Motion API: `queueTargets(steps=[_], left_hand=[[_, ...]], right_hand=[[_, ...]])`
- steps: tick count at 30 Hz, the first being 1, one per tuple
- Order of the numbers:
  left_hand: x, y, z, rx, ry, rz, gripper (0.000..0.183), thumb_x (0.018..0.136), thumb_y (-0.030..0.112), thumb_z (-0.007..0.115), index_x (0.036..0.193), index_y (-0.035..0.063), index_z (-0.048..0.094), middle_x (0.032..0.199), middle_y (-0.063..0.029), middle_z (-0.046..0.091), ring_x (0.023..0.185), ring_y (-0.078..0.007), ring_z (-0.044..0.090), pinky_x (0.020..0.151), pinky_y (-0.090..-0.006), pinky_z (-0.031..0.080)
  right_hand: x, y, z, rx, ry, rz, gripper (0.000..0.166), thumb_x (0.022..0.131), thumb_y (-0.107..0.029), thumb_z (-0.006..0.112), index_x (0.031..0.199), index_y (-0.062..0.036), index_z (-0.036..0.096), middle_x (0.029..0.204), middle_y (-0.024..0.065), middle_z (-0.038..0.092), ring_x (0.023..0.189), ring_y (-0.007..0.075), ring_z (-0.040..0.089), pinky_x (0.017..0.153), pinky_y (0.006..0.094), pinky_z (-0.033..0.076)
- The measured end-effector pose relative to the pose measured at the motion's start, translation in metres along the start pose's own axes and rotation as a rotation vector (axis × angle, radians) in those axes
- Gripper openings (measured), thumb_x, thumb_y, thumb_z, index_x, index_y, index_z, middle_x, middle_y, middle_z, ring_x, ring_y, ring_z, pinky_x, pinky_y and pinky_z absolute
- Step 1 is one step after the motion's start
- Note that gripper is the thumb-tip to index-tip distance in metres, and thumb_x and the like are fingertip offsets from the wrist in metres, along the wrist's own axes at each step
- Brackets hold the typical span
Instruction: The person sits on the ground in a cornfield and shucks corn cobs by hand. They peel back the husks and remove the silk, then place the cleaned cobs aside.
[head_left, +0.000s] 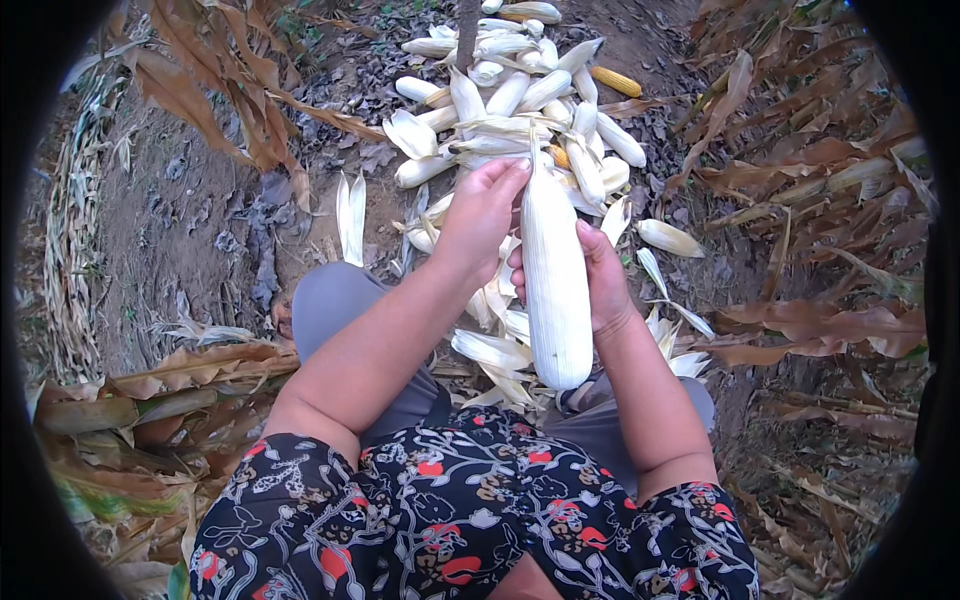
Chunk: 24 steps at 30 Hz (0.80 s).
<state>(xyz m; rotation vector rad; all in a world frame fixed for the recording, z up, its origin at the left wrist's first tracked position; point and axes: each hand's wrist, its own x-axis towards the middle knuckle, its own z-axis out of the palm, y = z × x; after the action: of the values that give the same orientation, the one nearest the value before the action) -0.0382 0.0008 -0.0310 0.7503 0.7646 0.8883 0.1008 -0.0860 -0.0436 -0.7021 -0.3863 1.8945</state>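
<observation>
An ear of corn in its pale husk (556, 292) points away from me, its narrow tip at the top. My right hand (600, 281) is wrapped around its middle from the right, fingertips showing at the left side. With thumb and fingers, my left hand (489, 206) pinches the husk near the tip. Beyond my hands lies a heap of corn ears, most in pale husks (544, 91). A bare yellow ear (616, 82) rests at the heap's right edge. Loose husk pieces (491, 350) lie under the held ear, between my knees.
A thin dark trunk or post (467, 34) rises at the heap's far side. Dry corn leaves (840, 322) crowd the right, and more stalks (86, 415) lie at lower left. A single husk piece (351, 217) is on the soil beyond my left knee (326, 300).
</observation>
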Motion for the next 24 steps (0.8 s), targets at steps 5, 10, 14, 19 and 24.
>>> queueTargets(steps=[5, 10, 14, 19, 24], left_hand=[[-0.018, -0.024, 0.015, 0.017, 0.003, -0.053, 0.045, 0.100, 0.047, 0.050, 0.114, 0.0046, 0.053, 0.102, -0.0049, 0.061, 0.086, -0.0092, 0.058, 0.073, -0.0259, 0.048], [-0.036, -0.062, 0.024, 0.078, -0.151, -0.159, 0.073, 0.092, 0.060, 0.056, 0.128, -0.0032, 0.047, 0.111, -0.0144, 0.061, 0.099, -0.0168, 0.060, 0.087, -0.0297, 0.048], [-0.030, -0.072, 0.020, 0.330, -0.170, -0.109, 0.080, 0.084, 0.060, 0.067, 0.128, -0.0040, 0.048, 0.111, -0.0149, 0.062, 0.097, -0.0165, 0.061, 0.085, -0.0310, 0.050], [-0.031, -0.063, 0.024, 0.158, -0.180, -0.242, 0.060, 0.092, 0.046, 0.063, 0.129, 0.0011, 0.047, 0.106, -0.0101, 0.062, 0.089, -0.0144, 0.063, 0.075, -0.0299, 0.053], [-0.031, -0.059, 0.022, 0.017, -0.149, -0.296, 0.053, 0.094, 0.041, 0.062, 0.126, 0.0004, 0.053, 0.105, -0.0089, 0.064, 0.089, -0.0138, 0.063, 0.077, -0.0297, 0.053]], right_hand=[[0.000, -0.012, -0.001, -0.061, 0.139, -0.262, 0.053, 0.099, -0.042, 0.040, 0.128, 0.0004, 0.051, 0.105, 0.0176, 0.066, 0.095, 0.0271, 0.066, 0.085, 0.0402, 0.055], [0.005, -0.022, -0.024, -0.101, 0.355, -0.453, 0.045, 0.103, -0.037, 0.044, 0.130, -0.0015, 0.049, 0.112, 0.0148, 0.063, 0.102, 0.0251, 0.063, 0.093, 0.0389, 0.051], [-0.001, -0.024, -0.020, -0.176, 0.451, -0.513, 0.045, 0.103, -0.036, 0.045, 0.133, -0.0016, 0.048, 0.117, 0.0137, 0.061, 0.106, 0.0228, 0.061, 0.097, 0.0382, 0.048], [-0.001, -0.022, -0.022, -0.178, 0.370, -0.438, 0.056, 0.101, -0.035, 0.053, 0.140, 0.0007, 0.037, 0.129, 0.0141, 0.052, 0.117, 0.0212, 0.052, 0.102, 0.0357, 0.042], [-0.001, -0.016, -0.024, -0.308, 0.355, -0.397, 0.056, 0.099, -0.028, 0.055, 0.142, 0.0013, 0.036, 0.131, 0.0154, 0.052, 0.119, 0.0215, 0.052, 0.102, 0.0351, 0.042]])
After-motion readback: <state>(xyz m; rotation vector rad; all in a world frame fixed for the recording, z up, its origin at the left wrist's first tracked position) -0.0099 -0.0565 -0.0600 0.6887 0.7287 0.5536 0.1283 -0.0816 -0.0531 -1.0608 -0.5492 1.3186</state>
